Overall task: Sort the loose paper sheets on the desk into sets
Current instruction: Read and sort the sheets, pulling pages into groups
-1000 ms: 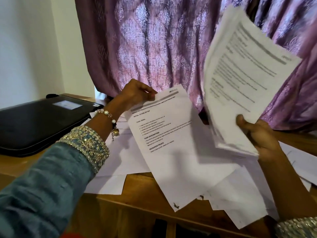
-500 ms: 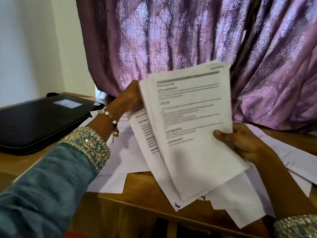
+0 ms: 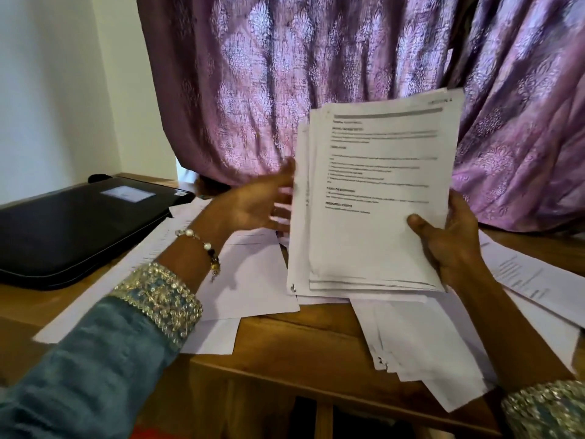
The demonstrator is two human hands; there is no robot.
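My right hand (image 3: 456,248) grips a stack of printed sheets (image 3: 373,242) by its lower right side and holds it nearly upright above the wooden desk (image 3: 285,343). My left hand (image 3: 253,207) is at the stack's left edge, fingers spread and fingertips against the paper, blurred. Loose sheets lie on the desk: some under my left forearm (image 3: 247,280), a fanned group at the front edge (image 3: 427,343), and more at the right (image 3: 531,280).
A black zipped case (image 3: 72,229) lies on the desk's left part, over the corner of some sheets. A purple patterned curtain (image 3: 285,90) hangs right behind the desk. A white wall is at the left. Some sheets overhang the desk's front edge.
My right hand brought its stack down and left onto the single sheet my left hand held. That sheet now stands with the stack, and my left fingers have opened at its edge.
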